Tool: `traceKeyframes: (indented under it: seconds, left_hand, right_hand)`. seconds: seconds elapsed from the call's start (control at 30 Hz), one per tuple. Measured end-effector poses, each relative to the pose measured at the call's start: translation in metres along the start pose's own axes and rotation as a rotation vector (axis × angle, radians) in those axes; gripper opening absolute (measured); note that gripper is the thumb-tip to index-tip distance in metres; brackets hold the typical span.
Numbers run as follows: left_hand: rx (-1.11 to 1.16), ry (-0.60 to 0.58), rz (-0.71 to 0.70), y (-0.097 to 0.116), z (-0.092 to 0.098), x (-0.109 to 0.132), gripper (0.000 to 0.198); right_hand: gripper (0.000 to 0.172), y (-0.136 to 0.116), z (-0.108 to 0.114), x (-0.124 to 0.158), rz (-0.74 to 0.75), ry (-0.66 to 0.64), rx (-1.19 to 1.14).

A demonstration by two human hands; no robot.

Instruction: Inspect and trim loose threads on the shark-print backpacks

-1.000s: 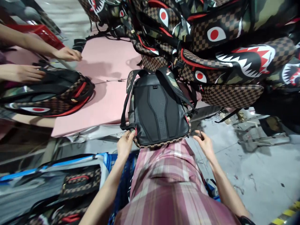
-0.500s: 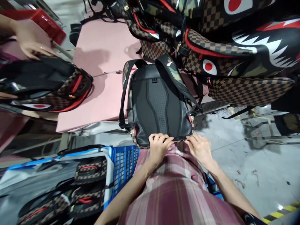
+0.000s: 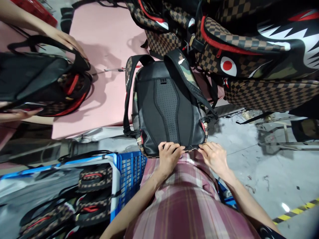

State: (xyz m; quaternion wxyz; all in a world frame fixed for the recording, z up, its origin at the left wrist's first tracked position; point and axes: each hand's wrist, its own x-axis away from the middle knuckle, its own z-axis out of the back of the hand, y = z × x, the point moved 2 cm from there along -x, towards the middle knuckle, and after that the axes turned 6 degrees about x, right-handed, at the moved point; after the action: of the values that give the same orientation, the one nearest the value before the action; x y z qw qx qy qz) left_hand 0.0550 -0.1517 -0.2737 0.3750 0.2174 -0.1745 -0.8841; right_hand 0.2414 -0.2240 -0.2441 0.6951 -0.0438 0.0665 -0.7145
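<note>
A black backpack (image 3: 147,109) lies back panel up before me, its shoulder straps toward the pink table and its bottom edge against my lap. My left hand (image 3: 170,152) is closed over that bottom edge, fingers on top of the panel; the thumb is mostly hidden. At the right part of the same edge, my right hand (image 3: 213,156) pinches a slim, pointed metal tool that looks like thread snips (image 3: 194,147). Its tips lie along the bottom seam, just right of my left fingers. Most of the tool is hidden in the hand.
Checkered shark-face bags (image 3: 239,59) pile up at the right of the pink table (image 3: 99,20). A co-worker's hand (image 3: 67,41) rests on another backpack (image 3: 45,76) at left. Below stands a blue crate (image 3: 132,172) beside a container of checkered bags (image 3: 94,179).
My right hand has shifted slightly right, and the snips' tips show more plainly. My left hand keeps its hold. The co-worker's backpack has turned, its strap now raised. The view has shifted a little.
</note>
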Motion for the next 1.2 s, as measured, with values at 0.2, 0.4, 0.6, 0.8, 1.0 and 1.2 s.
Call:
traceKeyframes:
  seconds: [0.2, 0.4, 0.6, 0.8, 1.0, 1.2]
  left_hand:
    - [0.004, 0.056, -0.039, 0.001, 0.0, -0.002, 0.011]
    - [0.029, 0.117, -0.079, 0.001, 0.0, -0.002, 0.012]
    - [0.04, 0.118, -0.078, 0.002, 0.001, -0.005, 0.012]
    - [0.063, 0.101, -0.071, -0.001, 0.001, -0.001, 0.011]
    - [0.135, 0.073, -0.02, 0.005, 0.0, -0.034, 0.011]
    - [0.06, -0.139, -0.042, 0.019, -0.025, -0.102, 0.014]
  right_hand:
    - [0.023, 0.002, 0.0, -0.002, 0.001, 0.026, -0.058]
    - [0.021, 0.003, 0.0, -0.001, -0.015, 0.056, -0.118]
    - [0.02, 0.001, 0.0, -0.003, 0.016, 0.03, -0.033]
    - [0.021, 0.001, 0.002, -0.003, -0.014, 0.034, -0.113]
    - [0.022, 0.021, 0.002, -0.008, -0.213, 0.085, -0.47]
    - [0.028, 0.074, -0.006, 0.006, -0.743, 0.289, -0.838]
